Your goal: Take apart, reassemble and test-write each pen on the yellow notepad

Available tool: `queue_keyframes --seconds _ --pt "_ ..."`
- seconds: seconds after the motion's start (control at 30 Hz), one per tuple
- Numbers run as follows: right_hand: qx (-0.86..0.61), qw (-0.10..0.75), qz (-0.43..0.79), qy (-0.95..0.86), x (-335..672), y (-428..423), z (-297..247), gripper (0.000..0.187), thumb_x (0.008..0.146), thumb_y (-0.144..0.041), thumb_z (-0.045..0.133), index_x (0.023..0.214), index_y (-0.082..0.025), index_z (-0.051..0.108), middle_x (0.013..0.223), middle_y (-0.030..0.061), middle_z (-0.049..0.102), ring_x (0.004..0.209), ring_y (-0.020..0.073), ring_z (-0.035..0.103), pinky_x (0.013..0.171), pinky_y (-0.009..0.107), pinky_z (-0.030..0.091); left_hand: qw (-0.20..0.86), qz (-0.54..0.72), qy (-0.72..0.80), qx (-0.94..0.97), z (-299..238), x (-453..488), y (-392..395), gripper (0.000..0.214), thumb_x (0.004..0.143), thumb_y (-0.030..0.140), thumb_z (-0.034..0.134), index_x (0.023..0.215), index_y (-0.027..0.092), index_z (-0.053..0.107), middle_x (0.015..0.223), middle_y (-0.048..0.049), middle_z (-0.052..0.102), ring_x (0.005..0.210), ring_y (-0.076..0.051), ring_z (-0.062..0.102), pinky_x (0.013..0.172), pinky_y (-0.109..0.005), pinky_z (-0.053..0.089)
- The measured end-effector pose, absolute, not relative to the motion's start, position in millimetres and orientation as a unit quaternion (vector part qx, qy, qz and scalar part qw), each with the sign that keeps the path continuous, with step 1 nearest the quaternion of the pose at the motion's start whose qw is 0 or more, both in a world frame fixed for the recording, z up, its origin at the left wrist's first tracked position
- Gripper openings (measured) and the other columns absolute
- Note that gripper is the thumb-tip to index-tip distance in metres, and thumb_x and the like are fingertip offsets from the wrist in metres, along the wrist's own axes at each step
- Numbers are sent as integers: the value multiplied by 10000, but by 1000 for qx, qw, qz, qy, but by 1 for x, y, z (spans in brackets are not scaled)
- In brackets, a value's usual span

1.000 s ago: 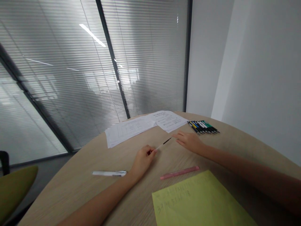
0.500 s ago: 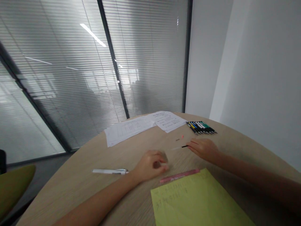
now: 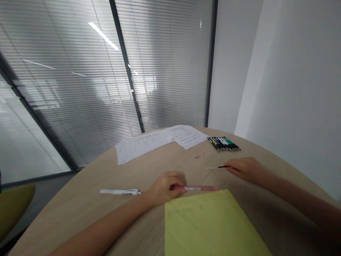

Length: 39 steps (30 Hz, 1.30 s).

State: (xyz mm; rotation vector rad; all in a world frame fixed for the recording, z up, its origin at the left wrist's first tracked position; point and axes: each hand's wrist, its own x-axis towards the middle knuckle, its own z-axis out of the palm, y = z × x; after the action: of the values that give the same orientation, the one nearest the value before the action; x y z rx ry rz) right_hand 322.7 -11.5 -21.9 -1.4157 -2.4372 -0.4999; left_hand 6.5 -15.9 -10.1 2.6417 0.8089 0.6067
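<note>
My left hand (image 3: 165, 187) rests on the round wooden table (image 3: 149, 167) with its fingers curled round the near end of a pink pen barrel (image 3: 201, 188), which lies along the top edge of a yellow sheet (image 3: 210, 224). My right hand (image 3: 246, 169) lies further right and pinches the dark end of a thin pen refill (image 3: 217, 167), whose clear part points left. Two tiny parts, one pink and one dark (image 3: 200, 155), lie loose beyond the refill.
A white pen (image 3: 119, 192) lies to the left of my left hand. A row of several pens (image 3: 223, 143) sits at the far right. White printed sheets (image 3: 157, 141) lie at the far edge near the blinds. A green chair (image 3: 13, 206) stands at left.
My left hand let go of the refill, drew back and closed on the pink pen barrel. My right hand carried the refill right and toward me. Two small parts now lie on the table.
</note>
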Motion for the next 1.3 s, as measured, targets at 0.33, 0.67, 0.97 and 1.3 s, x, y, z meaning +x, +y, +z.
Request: queue_keyframes --seconds 0.33,0.67,0.97,1.3 --pt "-527 98 -166 -828 325 -12 -17 240 812 -269 390 813 -238 627 747 5 674 632 147 595 493 229 323 206 328 429 816 -13 1 0 166 740 259 508 698 143 618 658 -17 561 624 -121 500 579 -220 374" --pt "-523 127 -183 -823 325 -12 -18 266 815 -288 369 782 -227 627 703 14 673 593 147 591 484 234 312 206 318 427 821 -13 2 0 150 741 252 511 695 157 618 680 -15 562 640 -120 506 592 -218 381" --pt "-528 110 -182 -822 322 -14 -17 255 817 -286 376 807 -231 624 734 7 677 604 143 595 481 234 303 206 318 424 823 -12 1 -2 137 737 254 518 699 168 618 679 -9 561 643 -118 502 613 -219 391" --pt "-503 93 -214 -833 322 -13 -18 250 827 -254 372 782 -216 615 698 12 659 574 133 571 462 237 254 193 304 417 834 -13 1 -1 133 742 250 519 707 165 615 672 -7 543 624 -113 489 581 -212 376"
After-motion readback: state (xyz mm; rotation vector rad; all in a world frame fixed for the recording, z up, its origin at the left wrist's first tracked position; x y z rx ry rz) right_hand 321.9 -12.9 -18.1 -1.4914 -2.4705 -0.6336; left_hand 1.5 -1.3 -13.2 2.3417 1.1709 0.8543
